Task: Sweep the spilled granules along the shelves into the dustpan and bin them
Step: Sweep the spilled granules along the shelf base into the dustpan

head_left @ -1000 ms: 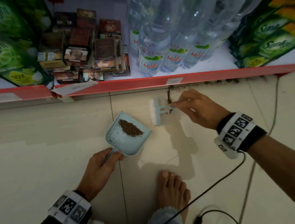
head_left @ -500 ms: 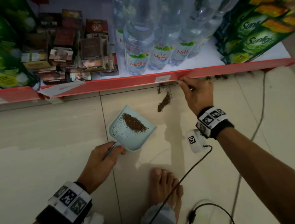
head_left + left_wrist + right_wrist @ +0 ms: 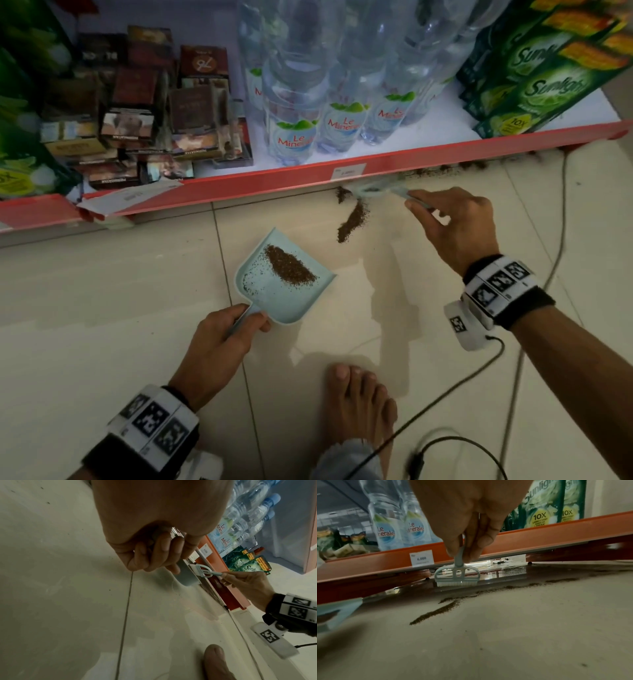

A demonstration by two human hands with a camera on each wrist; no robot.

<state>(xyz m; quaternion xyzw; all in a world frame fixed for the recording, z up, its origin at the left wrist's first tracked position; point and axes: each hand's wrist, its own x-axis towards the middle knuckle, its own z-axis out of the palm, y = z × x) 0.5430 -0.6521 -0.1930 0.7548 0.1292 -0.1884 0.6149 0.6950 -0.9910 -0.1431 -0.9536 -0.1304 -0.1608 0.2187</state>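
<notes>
A pale blue dustpan [image 3: 291,301] lies on the floor tiles with a heap of brown granules [image 3: 289,269] in it. My left hand [image 3: 219,339] grips its handle [image 3: 184,572]. A streak of spilled granules [image 3: 352,221] lies right of the pan, and more granules [image 3: 455,168] trail along under the red shelf edge [image 3: 274,181]. My right hand [image 3: 455,222] pinches the handle of a small pale blue brush [image 3: 457,576]. The brush's white bristles stand on the floor just under the shelf edge, beyond the streak [image 3: 435,613].
The bottom shelf holds water bottles [image 3: 318,113], cigarette packs [image 3: 137,126] and green soap pouches [image 3: 537,75]. A price tag [image 3: 421,559] sits on the shelf edge. My bare foot [image 3: 359,407] rests below the dustpan, with a black cable [image 3: 455,387] crossing the floor at right.
The right hand carried the brush from beside the dustpan back up to the shelf edge, leaving a streak of granules on the tile. The dustpan and left hand stayed put.
</notes>
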